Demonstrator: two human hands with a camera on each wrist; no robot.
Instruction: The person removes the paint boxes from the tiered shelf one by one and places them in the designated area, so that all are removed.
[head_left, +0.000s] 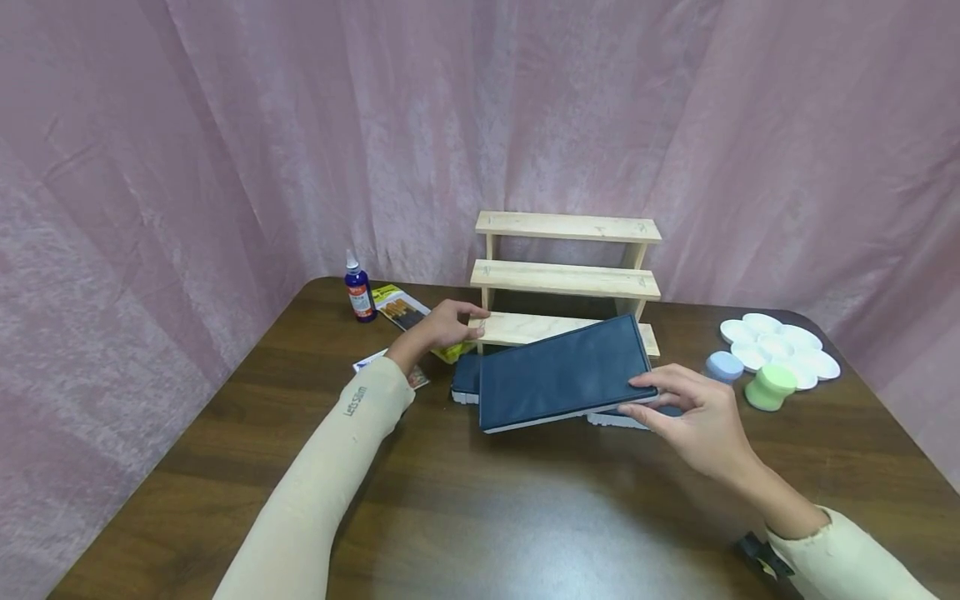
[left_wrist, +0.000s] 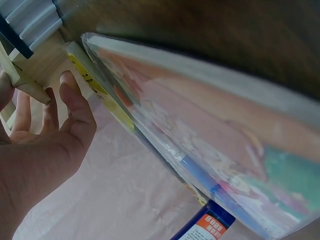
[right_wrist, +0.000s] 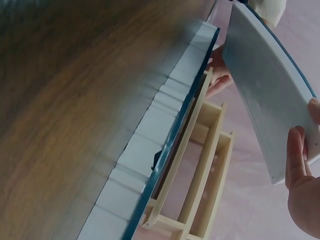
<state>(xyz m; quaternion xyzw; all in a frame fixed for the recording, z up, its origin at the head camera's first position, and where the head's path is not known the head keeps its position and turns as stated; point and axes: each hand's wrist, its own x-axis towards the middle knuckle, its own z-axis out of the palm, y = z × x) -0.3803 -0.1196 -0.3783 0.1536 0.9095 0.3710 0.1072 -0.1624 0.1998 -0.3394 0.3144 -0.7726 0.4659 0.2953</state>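
Observation:
My right hand (head_left: 693, 417) pinches the right end of a flat dark blue panel (head_left: 562, 371), thumb below and fingers above. The panel slopes up to the right; its underside is white in the right wrist view. Below it on the table lies a long white case (right_wrist: 145, 130) with ridged sides and a dark blue rim, mostly hidden by the panel in the head view. My left hand (head_left: 448, 323) grips the left end of the lowest board of a three-step wooden shelf (head_left: 566, 279), which stands behind the case.
Left of the shelf are a blue bottle (head_left: 361, 292) with a white nozzle, a yellow brush packet (head_left: 397, 304) and a clear-wrapped packet (left_wrist: 210, 135). On the right stand a white flower-shaped palette (head_left: 780, 346) and two small waisted pieces, green (head_left: 770, 387) and blue (head_left: 724, 367). A pink curtain (head_left: 420, 150) hangs behind.

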